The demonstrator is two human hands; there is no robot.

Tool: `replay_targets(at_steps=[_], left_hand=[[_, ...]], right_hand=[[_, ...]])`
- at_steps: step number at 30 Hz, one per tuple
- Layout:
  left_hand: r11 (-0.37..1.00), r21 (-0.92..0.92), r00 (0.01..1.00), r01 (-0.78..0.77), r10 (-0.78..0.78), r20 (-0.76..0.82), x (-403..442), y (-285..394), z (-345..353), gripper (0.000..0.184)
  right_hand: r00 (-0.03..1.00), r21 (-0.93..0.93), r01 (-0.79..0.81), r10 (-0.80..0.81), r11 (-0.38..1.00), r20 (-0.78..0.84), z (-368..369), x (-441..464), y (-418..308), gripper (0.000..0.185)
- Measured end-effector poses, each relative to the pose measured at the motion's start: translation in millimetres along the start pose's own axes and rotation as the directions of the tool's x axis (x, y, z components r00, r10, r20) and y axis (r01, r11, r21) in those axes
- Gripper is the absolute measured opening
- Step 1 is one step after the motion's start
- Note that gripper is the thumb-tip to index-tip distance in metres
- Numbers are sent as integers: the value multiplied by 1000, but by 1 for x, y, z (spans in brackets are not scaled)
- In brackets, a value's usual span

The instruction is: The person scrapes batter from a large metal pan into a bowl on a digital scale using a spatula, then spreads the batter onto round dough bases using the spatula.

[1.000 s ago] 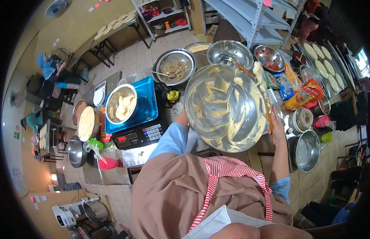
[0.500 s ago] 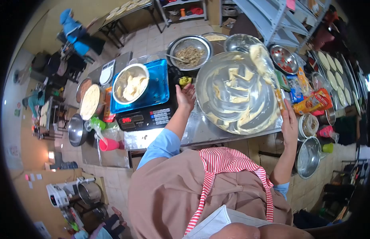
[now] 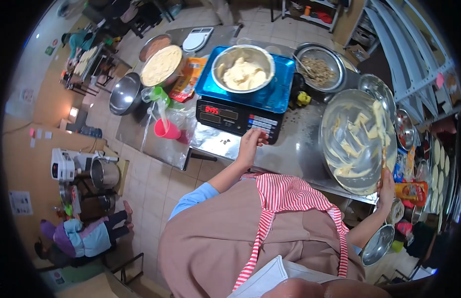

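One large cream-streaked bowl (image 3: 334, 149) rests on the bench (image 3: 300, 156). Right hand (image 3: 386, 188): closed around the spatula (image 3: 384, 157) at the bowl's rim. Left hand (image 3: 251, 145): loosely curled, unloaded, at the keypad (image 3: 263, 121) of the scale (image 3: 223, 118); contact cannot be determined. The scale carries a smaller bowl (image 3: 223, 63).

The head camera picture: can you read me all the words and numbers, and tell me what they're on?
"0495", apparently: red lit display on the black scale with a blue tray; I can't make out any decimal point.
Too small to read: white keypad labels on that scale.
Too blurred to read: orange plastic packet and orange-red plastic pouch.
Too small to read: white paper sheet on the wall.
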State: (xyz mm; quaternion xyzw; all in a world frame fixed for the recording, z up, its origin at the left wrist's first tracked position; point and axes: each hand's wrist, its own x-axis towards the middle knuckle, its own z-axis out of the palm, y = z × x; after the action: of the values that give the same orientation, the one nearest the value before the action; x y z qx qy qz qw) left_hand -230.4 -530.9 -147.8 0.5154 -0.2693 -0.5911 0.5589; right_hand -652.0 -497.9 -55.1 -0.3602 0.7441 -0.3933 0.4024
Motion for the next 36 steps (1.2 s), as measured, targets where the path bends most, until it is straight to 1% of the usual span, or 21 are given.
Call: replay_targets(at_steps=[1, 2, 4, 6, 8, 10, 12, 13, 14, 15, 16, 17, 18, 19, 20, 21, 24, 28, 30, 34, 36], left_hand=[[998, 12, 998, -67, 67, -21, -1, 6, -10, 23], [998, 10, 997, -66, 66, -27, -2, 12, -19, 23], [985, 31, 982, -171, 173, -74, 1, 27, -35, 23], [981, 47, 978, -189, 192, -86, 7, 39, -51, 23], [972, 0, 963, -236, 234, -134, 17, 50, -67, 22], [967, -36, 962, -252, 246, -116, 30, 57, -78, 21], [964, -14, 946, -264, 256, -198, 41, 70, -83, 27], [973, -44, 965, -226, 217, -148, 46, 76, -88, 35], [974, -47, 966, -223, 215, -141, 51, 83, -87, 35], [971, -111, 969, -214, 196, -152, 54, 92, -85, 37], [962, -176, 970, -208, 179, -163, 59, 98, -86, 39], [979, -133, 987, -156, 149, -55, 63, 100, -91, 55], [979, -133, 988, -152, 147, -49, 68, 103, -94, 55], [974, -196, 994, -110, 105, -36, 73, 106, -92, 58], [964, -257, 998, -67, 63, -20, 76, 110, -91, 60], [970, -240, 999, -32, 36, 12, 78, 115, -89, 65], [955, -295, 997, 22, -1, 71, 86, 120, -90, 66], [962, -267, 993, 55, -26, 112, 91, 122, -89, 67], [980, -199, 994, 19, 4, 112, 94, 118, -92, 67], [978, -207, 994, 23, -1, 108, 93, 120, -91, 65], [983, -182, 994, 12, 8, 109, 94, 119, -93, 63]], right_hand=[[999, 12, -11, 12, 1000, -39, 11, -2, -17, 40], [996, 25, -23, 25, 999, -81, 22, -7, -35, 39], [999, 20, -12, 13, 1000, -52, 51, -12, -75, 38], [970, 22, 146, -148, 989, 191, 77, -4, -99, 37], [938, 30, 225, -225, 974, 263, 125, -1, -127, 37], [874, -107, 403, -348, 909, 339, 177, -3, -152, 35], [784, -376, 616, -496, 692, 373, 224, 0, -162, 30], [788, -381, 613, -496, 692, 365, 242, -5, -168, 30], [693, -550, 701, -615, 454, 375, 259, -12, -173, 29], [579, -680, 710, -700, 181, 418, 274, -19, -178, 27], [583, -685, 705, -699, 183, 414, 284, -25, -183, 27], [558, -748, 661, -704, 58, 439, 292, -32, -187, 27], [534, -795, 603, -706, -68, 466, 300, -36, -190, 27], [539, -798, 598, -704, -67, 463, 303, -38, -190, 27], [518, -806, 580, -711, -116, 475, 305, -39, -189, 27], [498, -813, 559, -717, -165, 488, 307, -40, -188, 27], [493, -798, 573, -698, -188, 519, 312, -47, -183, 26], [475, -778, 596, -695, -197, 540, 323, -56, -179, 26], [457, -757, 623, -694, -197, 557, 328, -61, -179, 26], [459, -749, 630, -678, -208, 575, 333, -68, -178, 25], [469, -723, 673, -665, -157, 581, 332, -73, -183, 23]])
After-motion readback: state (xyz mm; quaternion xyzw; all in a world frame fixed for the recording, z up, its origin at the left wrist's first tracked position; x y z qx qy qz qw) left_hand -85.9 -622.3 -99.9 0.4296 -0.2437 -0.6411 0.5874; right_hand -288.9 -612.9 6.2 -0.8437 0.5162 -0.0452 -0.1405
